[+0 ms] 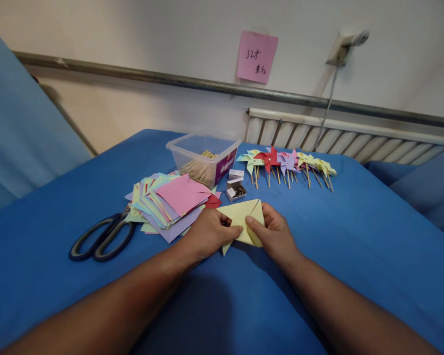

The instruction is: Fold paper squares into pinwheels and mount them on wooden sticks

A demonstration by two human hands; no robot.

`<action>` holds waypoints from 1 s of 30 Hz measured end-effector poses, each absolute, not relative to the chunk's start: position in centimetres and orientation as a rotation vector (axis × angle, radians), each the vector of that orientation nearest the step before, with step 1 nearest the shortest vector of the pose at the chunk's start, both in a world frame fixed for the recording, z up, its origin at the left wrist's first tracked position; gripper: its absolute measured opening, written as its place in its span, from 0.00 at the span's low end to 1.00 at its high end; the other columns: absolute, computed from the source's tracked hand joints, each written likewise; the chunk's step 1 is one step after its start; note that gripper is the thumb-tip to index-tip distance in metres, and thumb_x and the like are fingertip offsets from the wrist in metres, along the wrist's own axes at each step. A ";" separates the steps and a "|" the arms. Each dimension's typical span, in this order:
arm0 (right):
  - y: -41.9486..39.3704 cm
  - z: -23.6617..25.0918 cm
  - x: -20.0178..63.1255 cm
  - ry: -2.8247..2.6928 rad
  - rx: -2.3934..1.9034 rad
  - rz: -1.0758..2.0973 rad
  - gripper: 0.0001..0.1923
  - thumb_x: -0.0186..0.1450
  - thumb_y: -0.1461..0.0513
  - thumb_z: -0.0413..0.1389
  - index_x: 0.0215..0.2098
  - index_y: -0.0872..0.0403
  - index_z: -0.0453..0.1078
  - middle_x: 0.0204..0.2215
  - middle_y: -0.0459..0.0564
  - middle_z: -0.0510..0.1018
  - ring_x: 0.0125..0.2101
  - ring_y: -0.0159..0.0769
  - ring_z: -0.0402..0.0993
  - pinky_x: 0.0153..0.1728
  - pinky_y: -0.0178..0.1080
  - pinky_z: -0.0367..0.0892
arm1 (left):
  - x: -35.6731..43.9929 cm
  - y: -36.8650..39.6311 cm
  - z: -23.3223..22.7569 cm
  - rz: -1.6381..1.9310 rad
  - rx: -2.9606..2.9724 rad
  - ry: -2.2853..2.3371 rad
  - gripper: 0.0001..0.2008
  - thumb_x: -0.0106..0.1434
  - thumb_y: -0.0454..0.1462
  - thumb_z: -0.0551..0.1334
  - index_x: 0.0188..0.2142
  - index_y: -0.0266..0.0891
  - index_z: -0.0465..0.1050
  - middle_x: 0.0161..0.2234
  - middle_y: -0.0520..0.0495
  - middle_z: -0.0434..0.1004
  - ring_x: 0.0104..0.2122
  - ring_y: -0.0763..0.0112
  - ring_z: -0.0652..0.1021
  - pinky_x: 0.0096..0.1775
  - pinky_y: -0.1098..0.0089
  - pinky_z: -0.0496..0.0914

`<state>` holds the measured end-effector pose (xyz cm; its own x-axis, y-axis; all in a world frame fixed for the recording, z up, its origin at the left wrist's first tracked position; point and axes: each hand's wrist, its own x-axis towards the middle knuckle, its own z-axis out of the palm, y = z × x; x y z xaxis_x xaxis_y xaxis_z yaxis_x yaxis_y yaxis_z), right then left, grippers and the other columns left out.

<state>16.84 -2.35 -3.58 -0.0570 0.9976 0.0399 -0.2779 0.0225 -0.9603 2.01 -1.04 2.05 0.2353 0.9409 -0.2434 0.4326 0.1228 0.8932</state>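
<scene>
A pale yellow paper square (240, 217), partly folded, rests on the blue table (355, 246) in front of me. My left hand (207, 234) grips its left side with fingers pinching a flap. My right hand (276, 234) holds its right edge, thumb pressing near the centre fold. A stack of coloured paper squares (170, 202), pink on top, lies just left of my left hand.
Black-handled scissors (103, 236) lie at the left. A clear plastic box (203, 158) of wooden sticks stands behind the stack, with small open boxes (236, 190) of pins beside it. Several finished paper pinwheels (286, 165) lie in a row at the back right. A pink note (257, 56) hangs on the wall.
</scene>
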 end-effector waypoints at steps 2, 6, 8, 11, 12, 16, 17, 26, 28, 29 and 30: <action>-2.3 -3.5 17.0 -1.072 -1.018 1.202 0.18 0.57 0.58 0.61 0.45 0.53 0.65 0.40 0.51 0.78 0.37 0.38 0.75 0.41 0.42 0.70 | 2.0 -1.0 1.9 0.629 1.472 1.358 0.11 0.47 0.38 0.64 0.14 0.36 0.68 0.13 0.55 0.64 0.16 0.78 0.60 0.20 0.74 0.52; -2.5 -2.6 17.9 -1.242 -1.212 0.570 0.20 0.58 0.61 0.60 0.48 0.51 0.65 0.44 0.52 0.73 0.41 0.39 0.70 0.44 0.43 0.66 | 1.8 -0.9 1.6 0.639 1.446 1.362 0.12 0.47 0.42 0.65 0.16 0.35 0.71 0.16 0.53 0.67 0.17 0.76 0.63 0.20 0.74 0.53; -2.6 -2.1 18.4 -1.486 -1.183 0.389 0.12 0.60 0.62 0.57 0.43 0.50 0.70 0.39 0.51 0.73 0.39 0.39 0.70 0.44 0.43 0.65 | 1.8 -0.8 1.7 0.629 1.470 1.378 0.13 0.47 0.42 0.65 0.15 0.36 0.69 0.15 0.54 0.65 0.17 0.77 0.62 0.20 0.74 0.53; -2.9 -1.7 18.7 -1.763 -1.151 0.404 0.05 0.62 0.63 0.56 0.36 0.49 0.72 0.33 0.49 0.74 0.35 0.38 0.71 0.38 0.41 0.65 | 1.8 -0.9 2.0 0.619 1.538 1.382 0.14 0.48 0.42 0.64 0.13 0.37 0.66 0.13 0.56 0.61 0.16 0.78 0.59 0.19 0.73 0.50; -2.9 -1.7 18.7 -1.795 -1.164 0.440 0.04 0.62 0.63 0.56 0.35 0.49 0.72 0.32 0.48 0.74 0.33 0.37 0.71 0.36 0.40 0.65 | 1.8 -1.0 2.0 0.610 1.561 1.381 0.15 0.49 0.42 0.63 0.13 0.37 0.65 0.13 0.56 0.60 0.16 0.78 0.59 0.19 0.73 0.50; -2.9 -1.8 18.3 -1.816 -1.227 0.582 0.02 0.60 0.64 0.57 0.31 0.51 0.71 0.28 0.46 0.73 0.28 0.33 0.70 0.30 0.36 0.64 | 1.9 -1.2 1.9 0.558 1.676 1.389 0.15 0.51 0.42 0.62 0.14 0.38 0.66 0.14 0.54 0.62 0.16 0.77 0.60 0.19 0.72 0.49; -2.8 -1.8 18.3 -1.818 -1.236 0.616 0.03 0.60 0.65 0.57 0.30 0.51 0.71 0.27 0.45 0.73 0.27 0.33 0.69 0.30 0.36 0.64 | 1.9 -1.2 1.8 0.547 1.703 1.390 0.14 0.51 0.42 0.61 0.15 0.38 0.67 0.14 0.54 0.64 0.16 0.77 0.61 0.20 0.72 0.48; -2.8 -1.9 18.5 -1.843 -1.272 0.771 0.03 0.60 0.64 0.55 0.28 0.52 0.69 0.25 0.44 0.73 0.26 0.31 0.67 0.28 0.35 0.61 | 2.0 -1.3 1.5 0.479 1.753 1.407 0.14 0.51 0.41 0.61 0.14 0.38 0.66 0.13 0.52 0.65 0.16 0.75 0.62 0.20 0.71 0.48; -2.7 -2.0 18.5 -1.806 -1.282 0.784 0.03 0.60 0.64 0.55 0.28 0.52 0.69 0.25 0.44 0.72 0.25 0.31 0.67 0.28 0.35 0.61 | 1.9 -1.2 1.7 0.485 1.752 1.419 0.14 0.51 0.41 0.61 0.14 0.38 0.66 0.13 0.52 0.65 0.16 0.75 0.62 0.20 0.71 0.49; -2.7 -2.1 18.5 -1.777 -1.282 0.792 0.03 0.60 0.63 0.55 0.29 0.53 0.69 0.24 0.44 0.72 0.25 0.31 0.67 0.28 0.34 0.61 | 1.9 -1.2 1.7 0.489 1.758 1.422 0.13 0.51 0.41 0.61 0.15 0.38 0.67 0.14 0.52 0.65 0.17 0.75 0.62 0.20 0.71 0.49; -2.7 -2.1 18.5 -1.749 -1.277 0.798 0.03 0.61 0.63 0.55 0.29 0.53 0.69 0.24 0.44 0.72 0.25 0.31 0.67 0.28 0.34 0.62 | 1.9 -1.1 1.8 0.491 1.766 1.423 0.13 0.51 0.41 0.61 0.15 0.37 0.68 0.15 0.52 0.66 0.17 0.75 0.63 0.20 0.71 0.49</action>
